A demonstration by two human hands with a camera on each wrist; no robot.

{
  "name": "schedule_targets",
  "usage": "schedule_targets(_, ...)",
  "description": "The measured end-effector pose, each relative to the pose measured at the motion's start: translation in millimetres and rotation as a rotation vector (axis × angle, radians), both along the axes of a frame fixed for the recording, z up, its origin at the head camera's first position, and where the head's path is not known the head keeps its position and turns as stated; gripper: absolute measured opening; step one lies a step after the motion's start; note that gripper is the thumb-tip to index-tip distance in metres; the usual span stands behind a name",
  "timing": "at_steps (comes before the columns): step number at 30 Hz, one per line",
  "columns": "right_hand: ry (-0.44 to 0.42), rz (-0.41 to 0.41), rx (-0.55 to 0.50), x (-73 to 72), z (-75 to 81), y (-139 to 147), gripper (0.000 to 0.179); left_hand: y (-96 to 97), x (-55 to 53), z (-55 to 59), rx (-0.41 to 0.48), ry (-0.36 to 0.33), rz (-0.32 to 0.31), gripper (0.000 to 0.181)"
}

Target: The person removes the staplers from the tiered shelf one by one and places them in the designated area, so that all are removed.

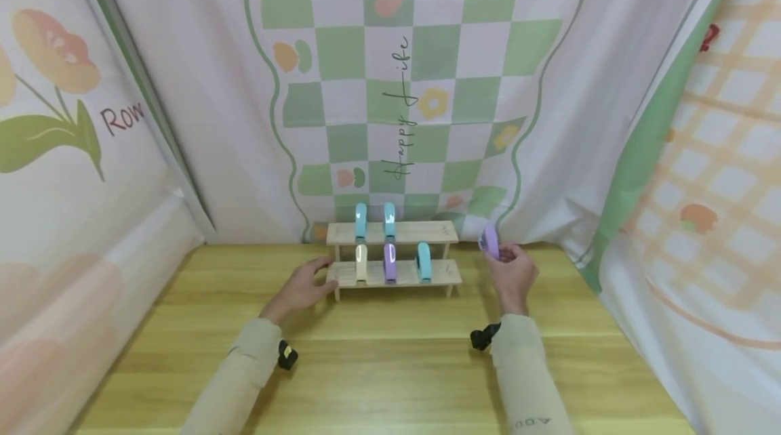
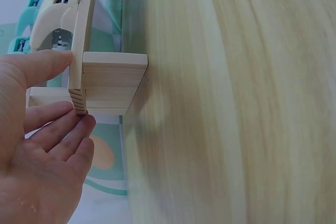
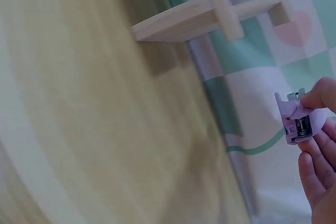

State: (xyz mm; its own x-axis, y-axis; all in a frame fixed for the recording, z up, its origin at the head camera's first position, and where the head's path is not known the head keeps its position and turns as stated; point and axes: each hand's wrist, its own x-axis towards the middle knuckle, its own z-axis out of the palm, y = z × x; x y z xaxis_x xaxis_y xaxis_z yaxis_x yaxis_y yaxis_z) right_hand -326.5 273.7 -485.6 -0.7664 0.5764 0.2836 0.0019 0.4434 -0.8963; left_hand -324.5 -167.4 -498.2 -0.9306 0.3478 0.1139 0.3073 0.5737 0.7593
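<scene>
On the wooden table stands a two-tier wooden stand (image 1: 392, 275). Its lower board carries a cream spring clip (image 1: 361, 263), a purple one (image 1: 390, 263) and a blue one (image 1: 424, 261). Two blue clips, left (image 1: 361, 221) and right (image 1: 389, 221), stand on the upper board. My left hand (image 1: 305, 284) grips the lower board's left end, thumb on one edge and fingers on the other. Right of the stand and raised off the table, my right hand (image 1: 514, 272) pinches another purple spring clip (image 3: 299, 119); its metal coil faces the right wrist camera.
Behind the stand hangs a green-and-white checked cloth (image 1: 390, 99). Patterned cloths also close off the left and right sides. The wooden table top (image 1: 390, 367) stretches between my forearms, in front of the stand.
</scene>
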Motion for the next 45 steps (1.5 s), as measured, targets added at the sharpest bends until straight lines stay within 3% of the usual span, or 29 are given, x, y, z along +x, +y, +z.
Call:
schedule_targets(8, -0.161, 0.013, -0.025, -1.1, -20.4, -1.2, 0.044, -1.1, -2.3, -2.8, -0.004, 0.007, -0.005, 0.066)
schedule_targets(23, -0.207, 0.007, -0.014, -4.3, -36.1, -2.2, 0.032, 1.7, 0.1, 1.6, -0.016, -0.013, -0.003, 0.067)
schedule_targets(32, -0.218, 0.025, -0.025, -2.9, -32.7, -3.9, 0.035, -0.8, -0.6, 0.5, -0.01, 0.004, 0.0, 0.067)
schedule_targets(37, -0.216, 0.035, -0.01, 2.6, -28.6, -1.6, 0.05, -0.5, -0.6, 0.7, -0.004, -0.007, -0.003, 0.068)
schedule_targets(41, -0.191, 0.067, 0.027, 5.7, -16.1, -1.6, 0.064, -0.5, 0.6, 2.0, 0.003, -0.016, -0.005, 0.068)
schedule_targets(45, -0.119, 0.132, 0.051, 6.5, 2.1, -9.4, 0.06, -0.1, 1.2, 3.9, -0.005, -0.02, 0.001, 0.067)
